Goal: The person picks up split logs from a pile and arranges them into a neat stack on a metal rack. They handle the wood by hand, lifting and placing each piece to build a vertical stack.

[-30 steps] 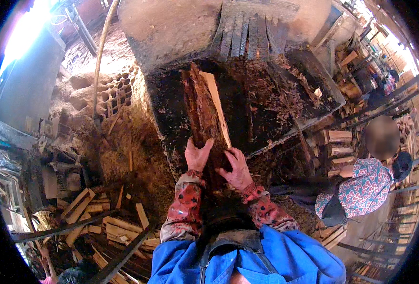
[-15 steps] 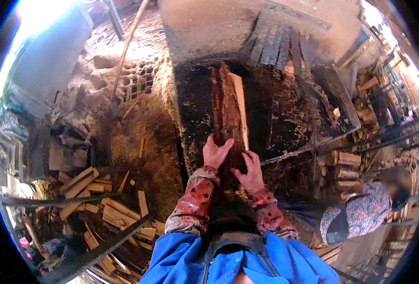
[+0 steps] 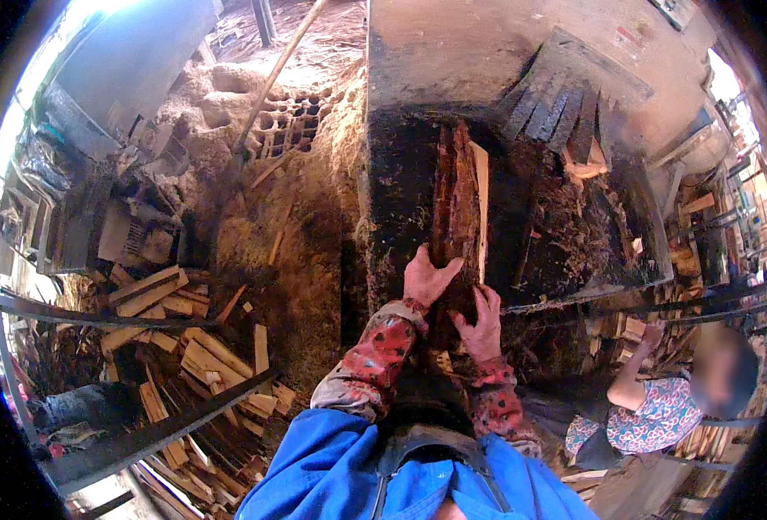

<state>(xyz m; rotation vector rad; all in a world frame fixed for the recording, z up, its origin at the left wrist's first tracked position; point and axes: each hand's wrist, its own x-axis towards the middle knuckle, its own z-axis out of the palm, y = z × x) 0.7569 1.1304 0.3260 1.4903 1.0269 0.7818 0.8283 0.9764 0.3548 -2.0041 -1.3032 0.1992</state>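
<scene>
Head view: bark-covered slab point(image 3: 458, 195) seen on dark bench point(image 3: 401, 195); near end flanked by L hand point(image 3: 430, 279), thumb spread, & R hand point(image 3: 481, 328), thumb & fingers parted; whether pinched can't be told; split wood point(image 3: 214, 355) piled lower L; co-worker point(image 3: 652, 414) seen R.

The left hand point(image 3: 431, 279) and right hand point(image 3: 481, 329) touch a long, rough board point(image 3: 458, 199) on the dark tabletop point(image 3: 401, 186); cut wood point(image 3: 214, 357) lies near left, another person point(image 3: 656, 416) at right.

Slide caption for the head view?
Left hand and right hand on rough brown wood over a dark work surface.
</scene>
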